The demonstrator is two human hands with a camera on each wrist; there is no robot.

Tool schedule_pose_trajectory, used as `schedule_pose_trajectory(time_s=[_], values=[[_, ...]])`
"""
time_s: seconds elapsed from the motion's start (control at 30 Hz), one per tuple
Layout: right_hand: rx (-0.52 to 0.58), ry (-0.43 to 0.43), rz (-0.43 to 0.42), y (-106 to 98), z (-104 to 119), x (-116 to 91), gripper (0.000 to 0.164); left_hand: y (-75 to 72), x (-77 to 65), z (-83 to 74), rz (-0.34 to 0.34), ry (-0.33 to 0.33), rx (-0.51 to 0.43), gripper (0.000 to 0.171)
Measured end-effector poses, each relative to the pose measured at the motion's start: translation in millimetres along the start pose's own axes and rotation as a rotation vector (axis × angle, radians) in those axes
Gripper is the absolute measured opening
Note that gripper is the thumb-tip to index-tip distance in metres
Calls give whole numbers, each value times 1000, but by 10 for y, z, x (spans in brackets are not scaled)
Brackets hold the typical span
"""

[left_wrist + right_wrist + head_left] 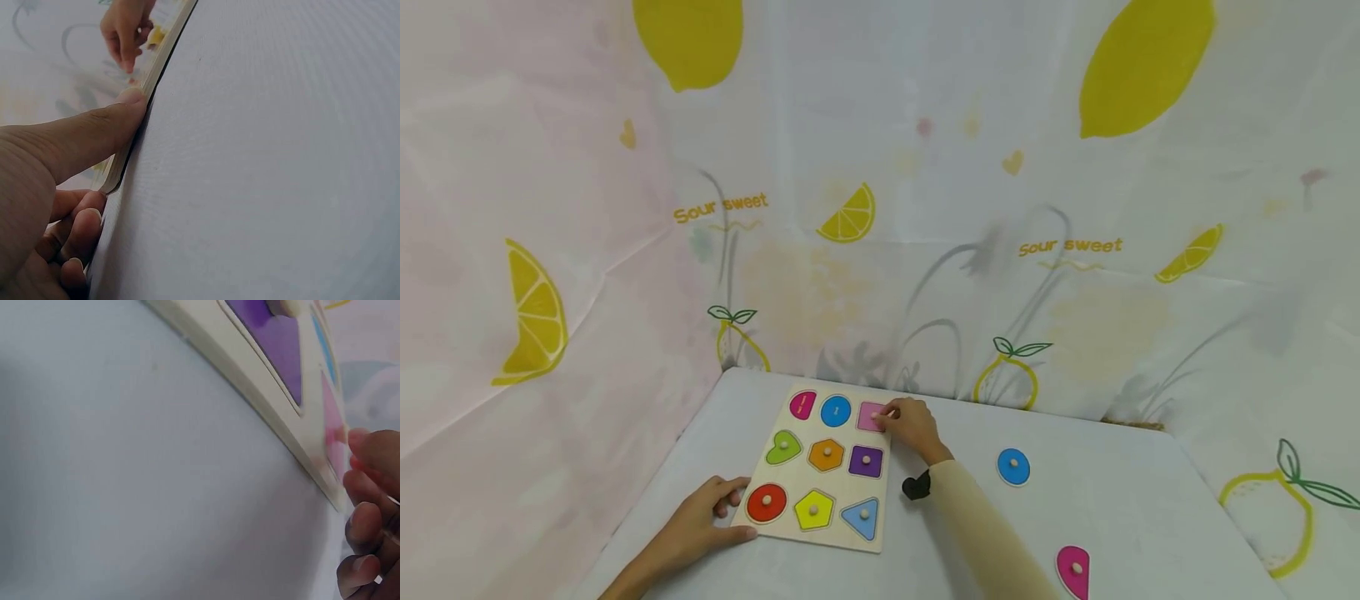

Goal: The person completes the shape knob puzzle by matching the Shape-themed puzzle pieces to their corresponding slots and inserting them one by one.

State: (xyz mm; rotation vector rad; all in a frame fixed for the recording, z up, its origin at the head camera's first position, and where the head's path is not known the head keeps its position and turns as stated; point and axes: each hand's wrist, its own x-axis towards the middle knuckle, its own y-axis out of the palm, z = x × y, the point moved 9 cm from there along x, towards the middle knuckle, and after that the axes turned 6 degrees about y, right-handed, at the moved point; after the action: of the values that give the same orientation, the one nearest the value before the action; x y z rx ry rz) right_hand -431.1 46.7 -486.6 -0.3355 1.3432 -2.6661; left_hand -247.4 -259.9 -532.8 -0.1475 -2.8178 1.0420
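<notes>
A wooden peg puzzle board (797, 479) lies on the white table. My right hand (913, 427) pinches the small knob of the pink piece (868, 414) at the board's far right corner; the piece overlaps its place there. In the right wrist view, thumb and fingertips meet close over the pink piece (333, 428). My left hand (700, 518) grips the board's near left corner, thumb (103, 128) along the near edge and fingers curled at the left side. Knobbed pieces on the board include a purple square (866, 461), red circle (767, 503) and light blue triangle (862, 517).
Two knobbed pieces lie on the table to the right: a blue circle (1013, 467) and a magenta half-round (1074, 570). In the board's far row, a magenta recess (802, 405) and a blue round recess (836, 411) show printed marks. Lemon-patterned cloth (925, 275) hangs behind the table.
</notes>
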Motion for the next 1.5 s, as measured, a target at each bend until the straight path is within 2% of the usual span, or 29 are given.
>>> schedule_pose_trajectory(time_s=[0.1,0.23,0.47,0.67,1.0,1.17,1.5], values=[[-15,-39,-17,-162,-60,-105,13,3,-11,8,-3,-8,2,81],[-30,-59,-42,-417,-201,-281,9,-22,-18,-16,-13,13,16,80],[-21,-11,-127,-863,-617,-607,6,-16,-16,-2,7,-11,21,84],[-12,53,-130,-1151,-919,-829,9,-5,-12,28,5,-16,21,83],[-2,119,-154,-1343,-1327,-1085,10,-6,1,7,8,1,26,82],[1,123,-165,-1395,-1423,-1160,13,-29,1,1,6,6,39,82],[-17,193,-157,-1416,-1641,-1248,16,-10,-8,-1,9,0,22,82]])
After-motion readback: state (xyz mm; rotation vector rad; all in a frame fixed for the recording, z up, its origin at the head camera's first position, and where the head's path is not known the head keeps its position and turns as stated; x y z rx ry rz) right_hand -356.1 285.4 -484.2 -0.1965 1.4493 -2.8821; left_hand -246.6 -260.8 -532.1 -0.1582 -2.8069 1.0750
